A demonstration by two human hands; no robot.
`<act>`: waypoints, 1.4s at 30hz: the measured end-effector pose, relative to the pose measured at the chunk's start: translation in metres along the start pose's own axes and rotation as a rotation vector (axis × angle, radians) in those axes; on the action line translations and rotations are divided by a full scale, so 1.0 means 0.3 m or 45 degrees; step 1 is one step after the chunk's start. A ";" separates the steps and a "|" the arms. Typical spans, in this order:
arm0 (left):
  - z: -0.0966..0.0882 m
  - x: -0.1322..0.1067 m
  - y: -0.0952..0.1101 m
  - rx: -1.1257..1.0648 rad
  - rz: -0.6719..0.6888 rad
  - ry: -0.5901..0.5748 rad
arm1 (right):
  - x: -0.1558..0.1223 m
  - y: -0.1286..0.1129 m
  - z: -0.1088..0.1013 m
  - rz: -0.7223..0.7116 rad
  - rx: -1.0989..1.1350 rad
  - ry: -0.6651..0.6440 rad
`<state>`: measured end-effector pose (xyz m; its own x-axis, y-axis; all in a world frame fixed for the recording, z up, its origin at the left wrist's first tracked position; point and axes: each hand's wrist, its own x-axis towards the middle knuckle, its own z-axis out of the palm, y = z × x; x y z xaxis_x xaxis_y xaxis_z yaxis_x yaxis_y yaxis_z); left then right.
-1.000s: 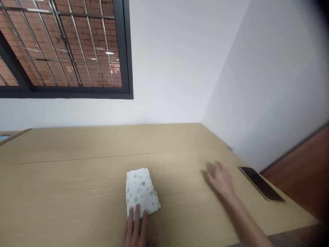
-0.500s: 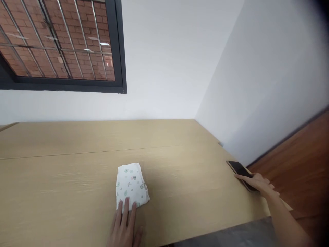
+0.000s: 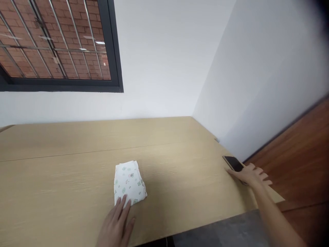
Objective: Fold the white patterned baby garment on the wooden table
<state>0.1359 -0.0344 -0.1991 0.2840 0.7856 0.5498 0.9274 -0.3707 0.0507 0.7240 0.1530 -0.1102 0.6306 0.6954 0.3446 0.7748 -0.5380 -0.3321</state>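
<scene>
A folded white cloth [image 3: 129,181] with small green and grey prints lies flat on the wooden table. The fingertips of my left hand [image 3: 115,221] rest on its near edge, with the fingers stretched out and the thumb apart. Over at the table's right edge lies a dark smartphone [image 3: 233,163]. My right hand [image 3: 250,176] is over the phone's near part and hides it. Its thumb points left past one side of the phone and its fingers spread out to the right, not wrapped round it.
The pale wooden table [image 3: 64,185] has a seam running across it and meets a white wall [image 3: 159,68] at the back. A barred window [image 3: 56,41] is at upper left. Brown wooden panelling [image 3: 298,151] stands right of the table, and grey floor [image 3: 218,228] shows below its front edge.
My right hand has opened its fingers wider over the phone and covers more of it. My left hand has slid slightly left and tilted, fingertips still on the cloth. The view has shifted a little.
</scene>
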 end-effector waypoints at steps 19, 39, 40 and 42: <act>-0.071 0.009 -0.116 -0.614 -0.239 -0.094 | -1.124 -0.651 -0.094 -1.518 0.659 -1.022; -0.030 0.209 -0.145 -0.631 -0.788 -0.290 | -1.049 -0.825 0.040 -0.998 0.833 -0.955; -0.020 0.219 -0.146 -0.594 -0.815 -0.293 | -1.052 -0.837 0.060 -0.975 0.820 -0.924; 0.003 0.228 -0.145 -0.493 -0.804 -0.274 | -1.065 -0.856 0.101 -0.914 0.832 -0.822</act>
<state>0.1153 0.0360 -0.1646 -0.1930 0.9701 0.1473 0.7889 0.0642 0.6112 0.3222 0.0833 -0.1617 -0.2295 0.9549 0.1883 0.6545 0.2946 -0.6963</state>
